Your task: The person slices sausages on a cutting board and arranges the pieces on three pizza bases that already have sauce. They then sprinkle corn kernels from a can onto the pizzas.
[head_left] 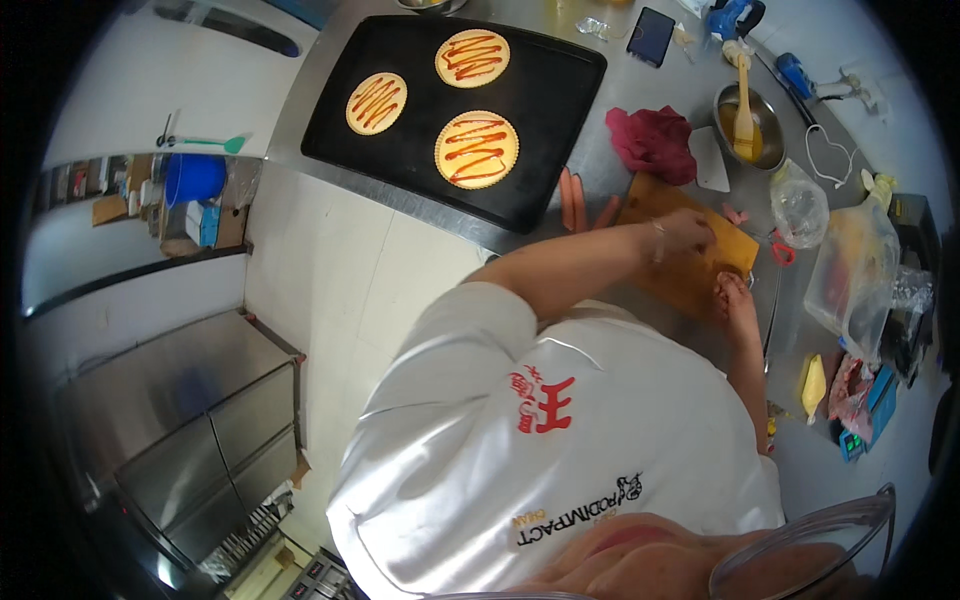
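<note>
A wooden cutting board [650, 205] lies on the steel table in front of me. My left hand [686, 234] is over it, palm down with the fingers curled in; whatever is under them is hidden. Close by at the board's right side, my right hand [734, 292] has its fingers pinched together on something too small to make out. Small pink pieces [735, 215] lie at the board's far edge. Several sausages [573, 200] rest between the board and a black baking tray [400, 45]. On that tray sit three round crusts [477, 150] with zigzags of red sauce.
A dark red cloth [652, 142] lies beyond the board. Farther right are a steel bowl [722, 105] with yellow liquid and a brush [743, 120], red-handled scissors [783, 250], a clear plastic bin [850, 270], a yellow-filled bag [814, 388] and a blue scale [880, 405].
</note>
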Tool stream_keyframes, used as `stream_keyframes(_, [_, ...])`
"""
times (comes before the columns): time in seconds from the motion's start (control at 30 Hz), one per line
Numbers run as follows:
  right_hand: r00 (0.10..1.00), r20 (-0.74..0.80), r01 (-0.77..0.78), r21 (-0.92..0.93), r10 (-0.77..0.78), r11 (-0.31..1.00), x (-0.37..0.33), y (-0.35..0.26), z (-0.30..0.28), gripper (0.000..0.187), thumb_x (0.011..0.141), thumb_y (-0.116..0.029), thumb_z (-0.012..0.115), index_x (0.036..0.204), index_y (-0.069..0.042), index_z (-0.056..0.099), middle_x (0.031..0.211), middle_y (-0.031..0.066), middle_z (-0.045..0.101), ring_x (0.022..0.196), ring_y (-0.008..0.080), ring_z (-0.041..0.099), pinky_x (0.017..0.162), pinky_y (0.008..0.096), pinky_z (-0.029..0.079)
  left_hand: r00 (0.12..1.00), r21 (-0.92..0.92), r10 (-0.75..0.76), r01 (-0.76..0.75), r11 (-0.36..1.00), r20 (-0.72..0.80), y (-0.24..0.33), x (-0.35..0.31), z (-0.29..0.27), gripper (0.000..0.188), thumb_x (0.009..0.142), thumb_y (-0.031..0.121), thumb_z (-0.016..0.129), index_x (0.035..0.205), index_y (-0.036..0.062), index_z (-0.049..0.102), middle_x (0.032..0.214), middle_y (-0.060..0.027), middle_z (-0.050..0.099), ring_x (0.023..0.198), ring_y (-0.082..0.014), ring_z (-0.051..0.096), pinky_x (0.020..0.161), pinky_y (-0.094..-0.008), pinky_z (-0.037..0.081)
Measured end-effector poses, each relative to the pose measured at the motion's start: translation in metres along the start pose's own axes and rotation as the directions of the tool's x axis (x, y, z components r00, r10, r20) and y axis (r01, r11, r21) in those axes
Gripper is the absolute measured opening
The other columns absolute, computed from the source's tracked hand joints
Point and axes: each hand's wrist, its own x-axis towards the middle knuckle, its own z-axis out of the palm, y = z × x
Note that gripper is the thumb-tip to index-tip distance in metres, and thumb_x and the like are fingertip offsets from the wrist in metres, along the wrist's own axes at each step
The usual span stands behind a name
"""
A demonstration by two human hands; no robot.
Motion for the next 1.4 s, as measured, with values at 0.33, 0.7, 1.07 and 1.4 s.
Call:
stream_keyframes(0.33, [0.917, 0.37, -0.061, 0.504, -0.151, 0.862, -0.001, -0.061, 0.266, 0.011, 0.102, -0.017, 0.057, 0.094, -0.01, 0.053, 0.079, -0.0019, 0.051, 0.054, 0.0033, 0.037, 0.045, 0.018, 0.027, 0.973, -0.827, -0.164, -0.042, 0.56, -0.16, 0.034, -0.297, -0.265, 0.018, 0.101, 0.013, 0.056, 0.116, 0.0041, 0.057, 0.073, 0.0056, 0.045, 0.053, -0.0018, 0.034, 0.04, -0.0163, 0.023])
stream_keyframes(0.7, [0.93, 0.366, -0.264, 0.616, 0.027, 0.742, 0.032, -0.119, 0.382, 0.022, 0.098, -0.008, 0.06, 0.118, 0.0, 0.061, 0.089, 0.0009, 0.056, 0.061, 0.0028, 0.041, 0.044, 0.0146, 0.03, 0.937, -0.955, 0.187, -0.287, -0.071, -0.295, 0.047, -0.376, -0.379, 0.017, 0.102, 0.01, 0.049, 0.111, -0.0002, 0.06, 0.081, -0.0013, 0.053, 0.059, -0.0075, 0.04, 0.044, -0.0196, 0.032])
stream_keyframes(1.07, [0.927, 0.367, 0.019, -0.25, 0.076, 0.968, 0.103, -0.194, 0.611, 0.017, 0.099, -0.023, 0.063, 0.101, -0.006, 0.062, 0.075, -0.0045, 0.048, 0.054, 0.0015, 0.033, 0.043, 0.0183, 0.02, 0.93, -0.923, -0.046, -0.353, 0.154, -0.364, 0.044, -0.418, -0.49, 0.015, 0.101, 0.013, 0.05, 0.105, 0.002, 0.06, 0.079, -0.0035, 0.057, 0.057, -0.0097, 0.042, 0.043, -0.0197, 0.032])
stream_keyframes(1.4, [0.934, 0.335, 0.345, -0.758, -0.124, 0.554, 0.202, -0.183, 0.731, 0.019, 0.089, -0.007, 0.065, 0.108, -0.003, 0.069, 0.089, 0.0068, 0.07, 0.073, 0.0164, 0.068, 0.062, 0.0289, 0.056, 0.952, -0.912, -0.125, -0.224, 0.345, -0.281, 0.063, -0.456, -0.611, 0.016, 0.101, 0.012, 0.052, 0.108, 0.0009, 0.061, 0.08, -0.0022, 0.051, 0.059, -0.0088, 0.039, 0.046, -0.0206, 0.031])
